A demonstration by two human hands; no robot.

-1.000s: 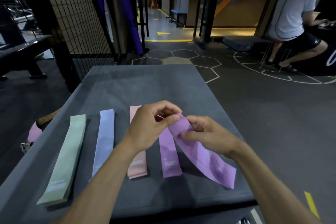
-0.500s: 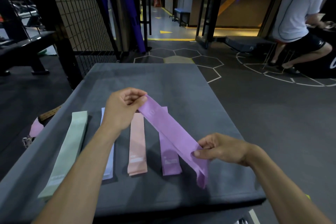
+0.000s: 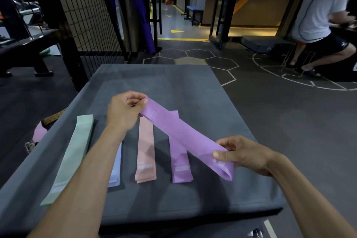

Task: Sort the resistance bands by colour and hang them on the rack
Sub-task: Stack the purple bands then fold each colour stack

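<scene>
A purple resistance band (image 3: pixel 181 133) is stretched above the grey padded platform (image 3: pixel 173 83). My left hand (image 3: pixel 125 110) pinches its far end and my right hand (image 3: pixel 241 153) pinches its near end. Flat on the platform lie a green band (image 3: pixel 71 156), a light blue band (image 3: pixel 116 168) partly hidden by my left forearm, a pink band (image 3: pixel 145 149) and a second purple band (image 3: pixel 179 162), side by side.
A black wire-grid rack (image 3: pixel 87 9) stands beyond the platform's left corner. A pink strap with a buckle (image 3: pixel 38 133) lies off the left edge. A person sits at the far right (image 3: pixel 318 15). Dark gym floor surrounds the platform.
My hands drew apart along the purple band: the left went up and left, the right came down toward me, and the band is now lifted and taut between them.
</scene>
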